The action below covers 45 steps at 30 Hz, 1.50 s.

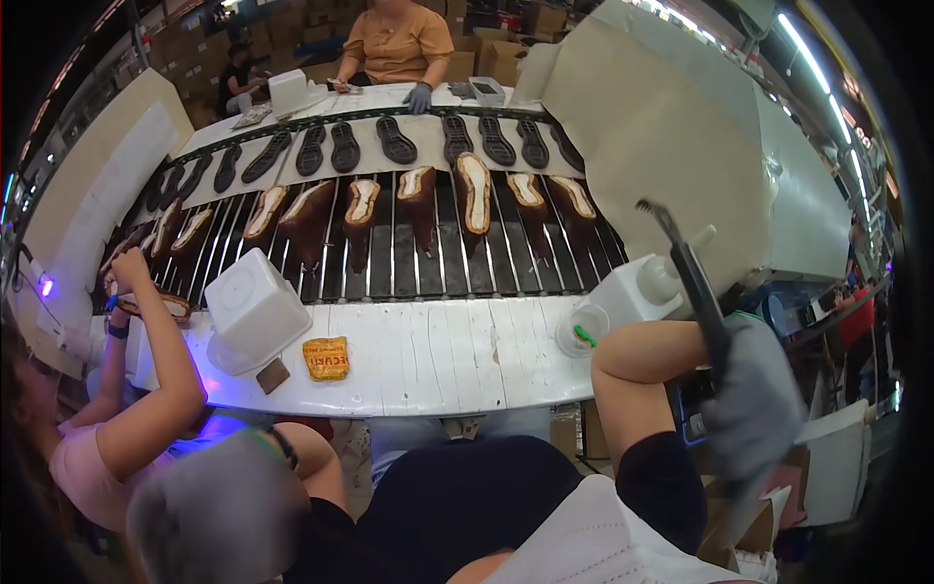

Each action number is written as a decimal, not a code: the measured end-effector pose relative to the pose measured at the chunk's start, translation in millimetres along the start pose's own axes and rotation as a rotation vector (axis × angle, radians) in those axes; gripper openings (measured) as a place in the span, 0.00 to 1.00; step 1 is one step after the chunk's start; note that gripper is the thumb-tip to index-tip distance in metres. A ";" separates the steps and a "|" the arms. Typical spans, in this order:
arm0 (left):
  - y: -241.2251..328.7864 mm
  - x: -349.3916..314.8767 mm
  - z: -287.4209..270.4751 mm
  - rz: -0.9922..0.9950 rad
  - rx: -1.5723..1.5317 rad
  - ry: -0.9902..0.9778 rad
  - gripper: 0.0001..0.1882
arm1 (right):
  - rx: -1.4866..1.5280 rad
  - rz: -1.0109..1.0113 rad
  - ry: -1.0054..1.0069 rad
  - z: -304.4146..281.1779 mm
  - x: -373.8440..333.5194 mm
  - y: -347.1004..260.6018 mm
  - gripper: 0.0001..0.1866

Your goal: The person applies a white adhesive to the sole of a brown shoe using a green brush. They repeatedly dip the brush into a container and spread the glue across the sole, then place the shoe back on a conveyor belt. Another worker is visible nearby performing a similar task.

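My right hand (751, 409), in a grey glove, is raised at the right beyond the table end. It grips a long black tool (702, 297) with a hooked, toothed-looking tip, which points up and away; its exact kind does not show. My left hand (216, 508), also grey-gloved, is low at the left below the table edge, too smeared to show its fingers. On the metal-rod rack (443, 277) ahead lie several brown shoe uppers (473, 195), undersides up with pale middles. Behind them, black shoe soles (397, 141) stand in a row on a light strip.
Along the white table (438, 355) are a white plastic tub (255, 297), a yellow packet (326, 359), a small brown square (273, 376) and a white jug (637, 292) beside a clear cup (582, 329). One co-worker (161, 380) handles an upper at left; another (399, 49) sits opposite.
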State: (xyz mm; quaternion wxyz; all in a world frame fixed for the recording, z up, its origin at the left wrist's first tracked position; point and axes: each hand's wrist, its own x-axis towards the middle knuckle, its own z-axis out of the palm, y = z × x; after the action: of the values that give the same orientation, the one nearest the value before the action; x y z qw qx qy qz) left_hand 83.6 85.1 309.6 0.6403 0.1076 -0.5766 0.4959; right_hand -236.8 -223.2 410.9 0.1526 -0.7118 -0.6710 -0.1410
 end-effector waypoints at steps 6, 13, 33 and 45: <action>6.3 -164.0 24.3 -1.081 0.177 0.333 0.33 | 0.061 -0.325 0.429 7.7 -2.4 10.4 0.15; 83.8 -286.7 48.1 -1.706 0.136 -0.431 0.27 | -0.015 -0.367 0.489 3.9 -13.1 14.0 0.08; 115.0 -341.3 32.7 -1.809 0.213 -0.634 0.17 | 0.241 0.028 0.017 23.2 -28.2 44.5 0.13; 115.0 -343.1 33.7 -1.730 0.264 -0.750 0.15 | -0.166 -0.073 0.072 3.6 7.2 -42.0 0.12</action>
State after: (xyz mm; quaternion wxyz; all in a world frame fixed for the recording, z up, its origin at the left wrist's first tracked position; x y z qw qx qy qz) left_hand 28.8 -58.4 -19.8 0.5413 0.7206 -0.4043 -0.1557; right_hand -278.3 -212.9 411.6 0.1117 -0.6914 -0.6766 -0.2273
